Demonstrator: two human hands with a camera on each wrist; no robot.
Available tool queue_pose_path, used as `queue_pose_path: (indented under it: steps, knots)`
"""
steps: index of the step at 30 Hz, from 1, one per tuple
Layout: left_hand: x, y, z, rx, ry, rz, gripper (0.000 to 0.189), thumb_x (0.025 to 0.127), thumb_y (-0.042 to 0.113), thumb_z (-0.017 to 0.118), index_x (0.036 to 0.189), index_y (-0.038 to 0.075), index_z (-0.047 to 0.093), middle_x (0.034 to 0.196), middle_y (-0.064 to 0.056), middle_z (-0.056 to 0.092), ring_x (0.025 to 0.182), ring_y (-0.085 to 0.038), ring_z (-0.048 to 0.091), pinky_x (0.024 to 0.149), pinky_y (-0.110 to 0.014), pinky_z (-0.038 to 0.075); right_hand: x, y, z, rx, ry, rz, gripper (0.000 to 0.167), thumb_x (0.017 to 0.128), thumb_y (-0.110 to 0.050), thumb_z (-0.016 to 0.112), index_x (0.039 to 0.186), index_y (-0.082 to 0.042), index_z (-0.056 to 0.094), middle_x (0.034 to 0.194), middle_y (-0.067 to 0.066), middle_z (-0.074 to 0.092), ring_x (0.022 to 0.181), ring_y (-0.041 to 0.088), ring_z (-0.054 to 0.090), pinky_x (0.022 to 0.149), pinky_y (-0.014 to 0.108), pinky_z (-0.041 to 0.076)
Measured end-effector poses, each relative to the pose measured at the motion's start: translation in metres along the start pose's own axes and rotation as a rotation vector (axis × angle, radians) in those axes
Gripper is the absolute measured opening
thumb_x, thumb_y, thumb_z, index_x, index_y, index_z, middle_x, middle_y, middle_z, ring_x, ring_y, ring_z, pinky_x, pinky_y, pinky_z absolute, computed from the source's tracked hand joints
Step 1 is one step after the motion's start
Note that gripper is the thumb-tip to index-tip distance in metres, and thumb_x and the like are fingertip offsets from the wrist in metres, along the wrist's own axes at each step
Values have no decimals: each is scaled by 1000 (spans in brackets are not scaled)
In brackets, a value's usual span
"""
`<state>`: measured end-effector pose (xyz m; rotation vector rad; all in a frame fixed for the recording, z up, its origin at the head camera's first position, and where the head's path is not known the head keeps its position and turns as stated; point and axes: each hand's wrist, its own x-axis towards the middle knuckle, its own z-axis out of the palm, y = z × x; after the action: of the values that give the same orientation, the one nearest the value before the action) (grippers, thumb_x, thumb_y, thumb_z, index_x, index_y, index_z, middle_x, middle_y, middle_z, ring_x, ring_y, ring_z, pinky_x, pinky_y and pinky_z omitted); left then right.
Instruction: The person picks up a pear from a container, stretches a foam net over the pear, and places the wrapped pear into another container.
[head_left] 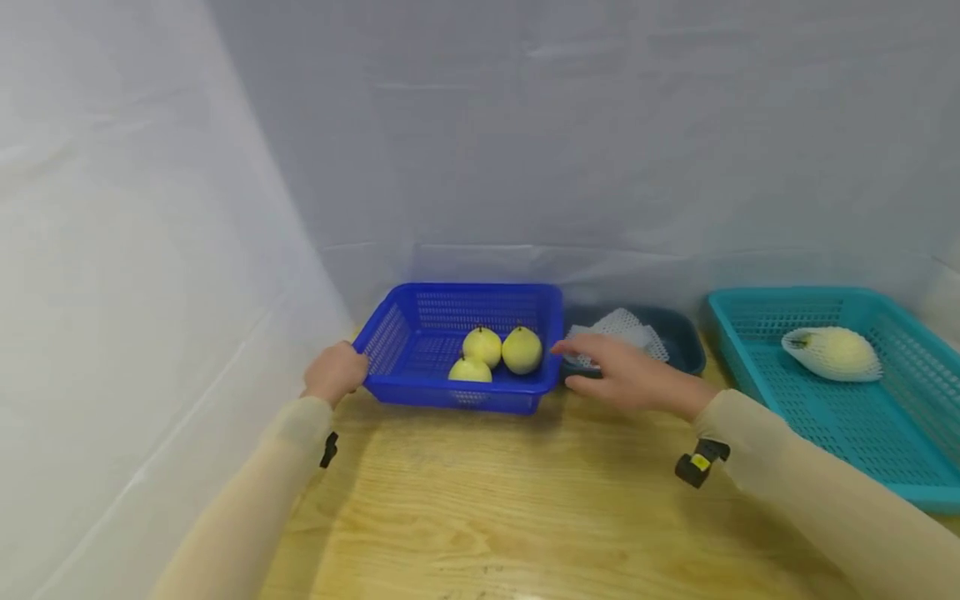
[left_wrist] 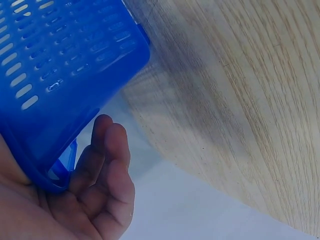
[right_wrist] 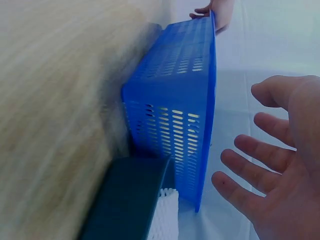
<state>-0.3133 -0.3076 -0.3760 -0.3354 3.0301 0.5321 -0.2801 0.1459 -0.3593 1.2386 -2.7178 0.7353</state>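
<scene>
A blue plastic basket [head_left: 450,394] stands on the wooden table at the left, with three yellow pears in its right half; one pear [head_left: 521,350] lies nearest the right wall. My left hand [head_left: 335,372] grips the basket's left rim. In the left wrist view the fingers [left_wrist: 117,145] curl under that blue rim. My right hand [head_left: 626,375] hovers by the basket's right side, fingers spread and holding nothing. From the right wrist view, a gap shows between its fingertips and the basket wall [right_wrist: 167,130].
Beside the blue basket sits a dark teal bin [head_left: 686,346] with white foam netting [head_left: 622,325], below my right hand. Further right, a turquoise basket [head_left: 817,417] holds a net-wrapped pear [head_left: 836,354]. White sheeting [head_left: 525,167] hangs behind and at the left.
</scene>
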Motion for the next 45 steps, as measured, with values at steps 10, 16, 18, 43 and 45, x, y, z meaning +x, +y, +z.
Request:
queue_pose_path:
  steps: [10, 16, 18, 43, 45]
  knots:
    - [0, 3, 8, -25, -4, -17, 29, 99, 21, 38, 88, 4, 59, 73, -8, 64, 59, -19, 57, 47, -29, 43, 48, 7, 4, 99, 35, 77, 55, 98, -29, 65, 145, -6, 50, 140, 14, 59, 121, 32, 61, 98, 50, 52]
    - [1, 2, 8, -28, 7, -20, 28, 98, 20, 39, 89, 3, 60, 74, -9, 65, 61, -20, 60, 48, -30, 45, 80, 9, 6, 84, -2, 157, 63, 96, -35, 66, 148, -6, 46, 138, 17, 60, 125, 32, 59, 102, 50, 49]
    - [1, 2, 9, -31, 11, -27, 28, 97, 20, 39, 90, 3, 60, 74, -9, 65, 61, -20, 60, 48, -30, 45, 88, 10, 5, 64, -30, 173, 66, 96, -36, 67, 150, -6, 43, 139, 18, 59, 126, 33, 58, 103, 50, 49]
    - [2, 3, 4, -52, 23, -53, 24, 97, 18, 42, 94, 3, 61, 77, -9, 66, 61, -19, 60, 47, -28, 45, 153, 14, 5, -115, -369, 215, 58, 97, -33, 65, 143, -2, 53, 149, 18, 51, 137, 36, 48, 112, 50, 41]
    - [2, 4, 5, -51, 21, -52, 25, 98, 18, 42, 94, 3, 61, 77, -9, 66, 60, -19, 60, 47, -28, 45, 155, 13, 5, -135, -401, 224, 58, 96, -32, 65, 143, -1, 53, 149, 18, 51, 138, 37, 47, 112, 50, 40]
